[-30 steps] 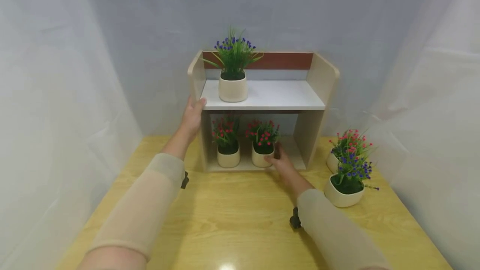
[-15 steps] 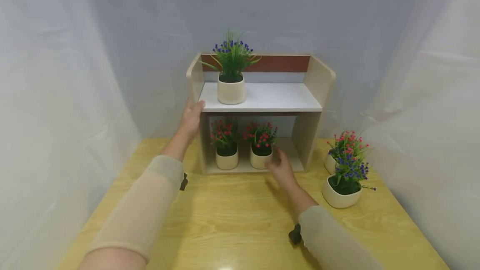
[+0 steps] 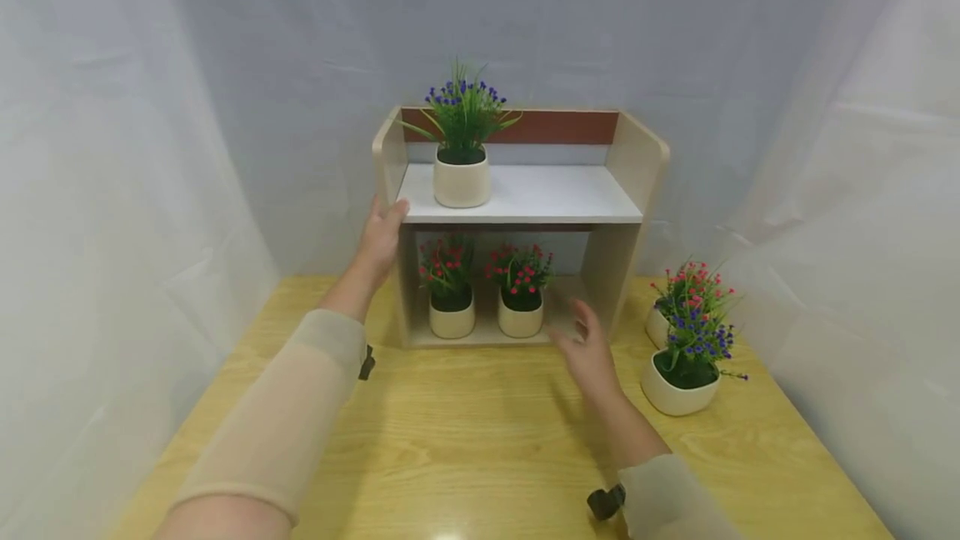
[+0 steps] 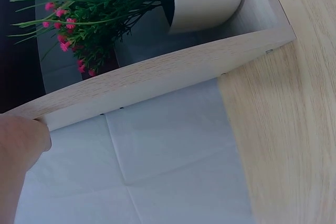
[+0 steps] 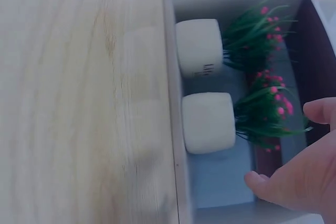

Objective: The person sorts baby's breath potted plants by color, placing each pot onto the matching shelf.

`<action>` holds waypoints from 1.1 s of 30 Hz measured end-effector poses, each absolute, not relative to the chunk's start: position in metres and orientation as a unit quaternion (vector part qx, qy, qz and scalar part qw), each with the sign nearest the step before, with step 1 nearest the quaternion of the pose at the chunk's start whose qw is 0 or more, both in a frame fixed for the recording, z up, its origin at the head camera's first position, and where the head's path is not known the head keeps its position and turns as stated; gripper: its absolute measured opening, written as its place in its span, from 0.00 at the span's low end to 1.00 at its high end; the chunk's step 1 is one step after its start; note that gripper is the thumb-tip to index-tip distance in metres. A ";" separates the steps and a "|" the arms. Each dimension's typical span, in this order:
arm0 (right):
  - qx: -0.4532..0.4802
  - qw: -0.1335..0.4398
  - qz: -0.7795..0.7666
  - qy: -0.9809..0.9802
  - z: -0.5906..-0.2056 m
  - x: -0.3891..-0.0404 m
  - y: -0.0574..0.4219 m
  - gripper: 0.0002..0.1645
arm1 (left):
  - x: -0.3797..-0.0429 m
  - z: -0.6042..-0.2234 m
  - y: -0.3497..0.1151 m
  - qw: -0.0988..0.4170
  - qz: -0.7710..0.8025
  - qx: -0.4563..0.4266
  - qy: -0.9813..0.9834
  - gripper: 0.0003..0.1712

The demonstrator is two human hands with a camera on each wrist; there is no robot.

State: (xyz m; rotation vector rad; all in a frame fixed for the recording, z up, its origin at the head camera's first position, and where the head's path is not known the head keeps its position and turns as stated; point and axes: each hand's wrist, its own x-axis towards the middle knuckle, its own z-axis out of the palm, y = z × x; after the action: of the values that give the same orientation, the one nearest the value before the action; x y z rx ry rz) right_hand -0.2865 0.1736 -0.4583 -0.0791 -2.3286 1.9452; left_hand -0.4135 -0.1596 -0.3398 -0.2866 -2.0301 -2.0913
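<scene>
My left hand grips the left side panel of a two-tier wooden shelf, its thumb by the middle board's front corner; the left wrist view has the hand at the panel's edge. Inside the lower tier, two white pots with pink-red flowers stand side by side: a left flowerpot and a right flowerpot. Just right of the latter hovers my right hand, fingers spread and holding nothing. In the right wrist view, that hand is apart from the nearer flowerpot.
A purple-flowered pot stands on the upper tier, at its left. To the right on the wooden table are another purple-flowered pot and, behind it, a pink-flowered one. White sheeting surrounds the table.
My right hand has let go of the right flowerpot in the lower tier and drawn back to the right. My left hand has stayed on the side panel.
</scene>
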 end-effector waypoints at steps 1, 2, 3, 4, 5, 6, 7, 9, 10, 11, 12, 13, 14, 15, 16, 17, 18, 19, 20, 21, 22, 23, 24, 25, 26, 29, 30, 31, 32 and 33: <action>-0.030 0.059 0.636 -0.769 -0.457 -0.282 0.176 0.50 | -0.414 -0.340 -0.160 0.105 -0.710 -0.096 -0.690 0.40; -0.032 0.065 0.632 -0.772 -0.456 -0.277 0.178 0.50 | -0.414 -0.340 -0.160 0.104 -0.709 -0.095 -0.691 0.40; -0.031 0.073 0.627 -0.775 -0.455 -0.273 0.179 0.49 | -0.415 -0.340 -0.160 0.103 -0.708 -0.093 -0.693 0.41; -0.032 0.077 0.621 -0.780 -0.454 -0.269 0.181 0.49 | -0.415 -0.340 -0.160 0.102 -0.706 -0.090 -0.696 0.42; -0.032 0.081 0.617 -0.782 -0.453 -0.265 0.183 0.49 | -0.415 -0.340 -0.161 0.101 -0.705 -0.089 -0.697 0.43; -0.033 0.081 0.610 -0.788 -0.453 -0.261 0.185 0.49 | -0.415 -0.340 -0.161 0.100 -0.704 -0.088 -0.698 0.43; -0.032 0.083 0.604 -0.792 -0.452 -0.257 0.186 0.50 | -0.415 -0.341 -0.161 0.101 -0.704 -0.086 -0.698 0.43; -0.032 0.085 0.598 -0.796 -0.449 -0.249 0.190 0.50 | -0.416 -0.341 -0.162 0.101 -0.703 -0.086 -0.698 0.42; -0.032 0.089 0.598 -0.796 -0.448 -0.245 0.191 0.51 | -0.416 -0.342 -0.162 0.102 -0.704 -0.088 -0.697 0.42; -0.029 0.094 0.598 -0.795 -0.446 -0.241 0.193 0.51 | -0.416 -0.342 -0.162 0.102 -0.704 -0.090 -0.697 0.41; -0.025 0.103 0.598 -0.795 -0.444 -0.237 0.195 0.51 | -0.416 -0.342 -0.161 0.102 -0.703 -0.090 -0.698 0.41; -0.021 0.113 0.599 -0.792 -0.442 -0.233 0.197 0.51 | -0.416 -0.342 -0.161 0.101 -0.702 -0.090 -0.699 0.41; -0.019 0.123 0.598 -0.792 -0.440 -0.230 0.199 0.51 | -0.415 -0.341 -0.161 0.099 -0.701 -0.089 -0.700 0.42; -0.017 0.131 0.596 -0.792 -0.437 -0.227 0.201 0.51 | -0.415 -0.341 -0.161 0.099 -0.703 -0.089 -0.699 0.42; -0.018 0.137 0.595 -0.791 -0.435 -0.223 0.203 0.51 | -0.414 -0.341 -0.161 0.099 -0.704 -0.088 -0.698 0.43; -0.018 0.142 0.594 -0.791 -0.433 -0.220 0.205 0.52 | -0.413 -0.340 -0.161 0.099 -0.704 -0.085 -0.698 0.43; -0.021 0.146 0.594 -0.791 -0.431 -0.217 0.207 0.52 | -0.413 -0.340 -0.162 0.099 -0.704 -0.084 -0.698 0.44; -0.025 0.149 0.595 -0.790 -0.429 -0.214 0.210 0.52 | -0.412 -0.339 -0.162 0.099 -0.705 -0.084 -0.697 0.44; -0.027 0.153 0.595 -0.788 -0.427 -0.211 0.213 0.52 | -0.411 -0.339 -0.162 0.100 -0.705 -0.084 -0.697 0.43; -0.030 0.156 0.598 -0.786 -0.426 -0.207 0.215 0.52 | -0.411 -0.338 -0.162 0.101 -0.705 -0.086 -0.697 0.43; -0.033 0.161 0.599 -0.784 -0.424 -0.204 0.218 0.52 | -0.410 -0.338 -0.163 0.101 -0.702 -0.086 -0.699 0.43; -0.036 0.166 0.598 -0.783 -0.423 -0.201 0.221 0.52 | -0.410 -0.337 -0.163 0.101 -0.700 -0.086 -0.701 0.43; -0.039 0.173 0.596 -0.783 -0.422 -0.198 0.224 0.52 | -0.410 -0.337 -0.163 0.101 -0.699 -0.089 -0.702 0.43; -0.042 0.181 0.595 -0.782 -0.421 -0.194 0.226 0.52 | -0.410 -0.337 -0.163 0.101 -0.699 -0.091 -0.702 0.42; -0.046 0.190 0.592 -0.782 -0.420 -0.191 0.229 0.52 | -0.410 -0.337 -0.163 0.100 -0.699 -0.090 -0.703 0.43; -0.057 0.229 0.576 -0.783 -0.420 -0.182 0.235 0.51 | -0.410 -0.337 -0.162 0.099 -0.701 -0.093 -0.700 0.42; -0.060 0.246 0.567 -0.783 -0.420 -0.180 0.237 0.50 | -0.410 -0.337 -0.162 0.099 -0.702 -0.094 -0.699 0.42; -0.064 0.265 0.557 -0.785 -0.421 -0.177 0.239 0.49 | -0.410 -0.337 -0.161 0.098 -0.702 -0.095 -0.699 0.42; -0.067 0.283 0.546 -0.786 -0.422 -0.175 0.241 0.49 | -0.410 -0.336 -0.160 0.098 -0.703 -0.096 -0.698 0.42; -0.070 0.300 0.535 -0.787 -0.423 -0.174 0.244 0.48 | -0.409 -0.336 -0.159 0.098 -0.703 -0.099 -0.697 0.41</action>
State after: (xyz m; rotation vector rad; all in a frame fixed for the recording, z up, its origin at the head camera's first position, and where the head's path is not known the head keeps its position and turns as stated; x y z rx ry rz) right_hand -0.1737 0.2436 -0.4229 -0.1857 -2.0885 1.4195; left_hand -0.4094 -0.1593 -0.3364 -0.2934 -2.0639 -2.0805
